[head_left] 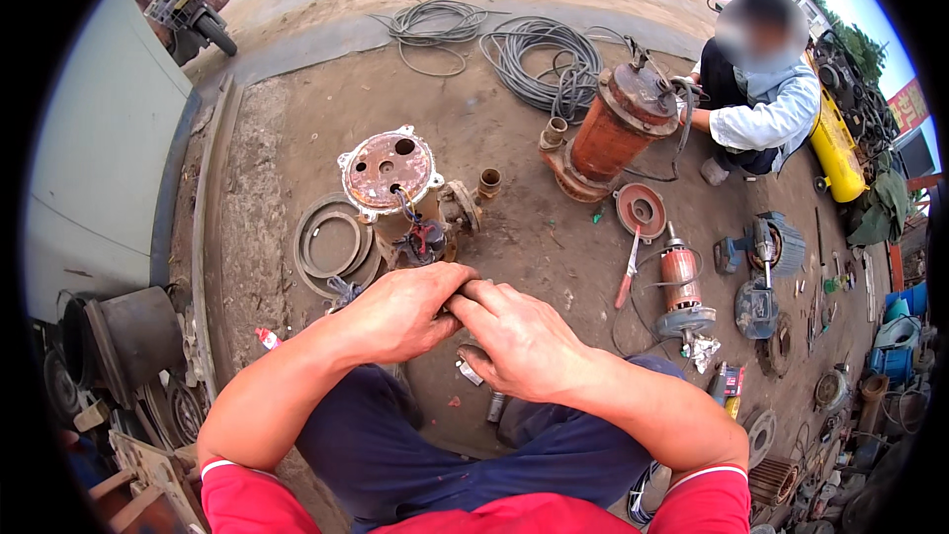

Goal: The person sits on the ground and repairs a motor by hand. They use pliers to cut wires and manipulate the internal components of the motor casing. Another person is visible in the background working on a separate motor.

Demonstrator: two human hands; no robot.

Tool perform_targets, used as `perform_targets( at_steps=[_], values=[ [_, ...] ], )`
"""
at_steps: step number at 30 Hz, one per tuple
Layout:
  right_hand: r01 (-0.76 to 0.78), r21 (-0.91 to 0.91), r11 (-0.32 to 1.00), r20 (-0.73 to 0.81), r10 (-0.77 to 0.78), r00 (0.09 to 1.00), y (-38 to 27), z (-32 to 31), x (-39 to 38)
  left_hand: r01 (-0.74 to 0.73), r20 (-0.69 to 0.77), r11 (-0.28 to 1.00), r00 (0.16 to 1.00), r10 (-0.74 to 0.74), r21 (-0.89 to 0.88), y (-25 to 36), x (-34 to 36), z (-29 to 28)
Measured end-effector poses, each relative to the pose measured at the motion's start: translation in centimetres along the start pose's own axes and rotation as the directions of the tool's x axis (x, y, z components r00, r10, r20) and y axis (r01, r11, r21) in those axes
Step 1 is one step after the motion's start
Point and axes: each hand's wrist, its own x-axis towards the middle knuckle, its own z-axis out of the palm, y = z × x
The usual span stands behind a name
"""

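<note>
My left hand (pixel 400 314) and my right hand (pixel 524 338) meet above my knees, fingers curled in and pressed together. Anything between the fingertips is hidden behind the fingers. Just beyond them stands an open pump body (pixel 381 166) with a rusty, holed top plate and a pale rim. Coloured wires (pixel 406 204) come out of its top and run down to a dark bundle (pixel 425 240) at its near side. A flanged pipe outlet (pixel 463 206) sticks out on its right. Flat metal rings (pixel 308 255) lie on the ground to its left.
A co-worker (pixel 766 124) squats at the back right, hands at a tall rusty-red pump (pixel 615 133). Cable coils (pixel 554 64) lie behind. On the right are a knife (pixel 628 269), a motor rotor (pixel 680 277) and blue motor parts (pixel 771 252). A metal cabinet (pixel 109 138) stands left.
</note>
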Motion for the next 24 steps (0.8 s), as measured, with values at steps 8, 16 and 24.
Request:
perform_targets(
  at_steps=[8, 16, 24],
  values=[
    [0.044, 0.017, 0.999, 0.033, -0.045, 0.998, -0.2, 1.3, 2.2, 0.082, -0.02, 0.996, 0.996, -0.082, -0.023, 0.1, -1.6, -2.0],
    [0.061, 0.0, 0.998, -0.003, -0.061, 0.998, 0.1, 1.6, 2.0, 0.101, -0.038, 0.995, 0.994, -0.101, -0.009, 0.4, -1.5, -1.8],
    [0.071, -0.022, 0.997, -0.123, -0.073, 0.99, 1.3, 2.6, 0.6, 0.156, -0.014, 0.988, 0.988, -0.156, -0.009, 0.9, -0.2, -0.6]
  ],
)
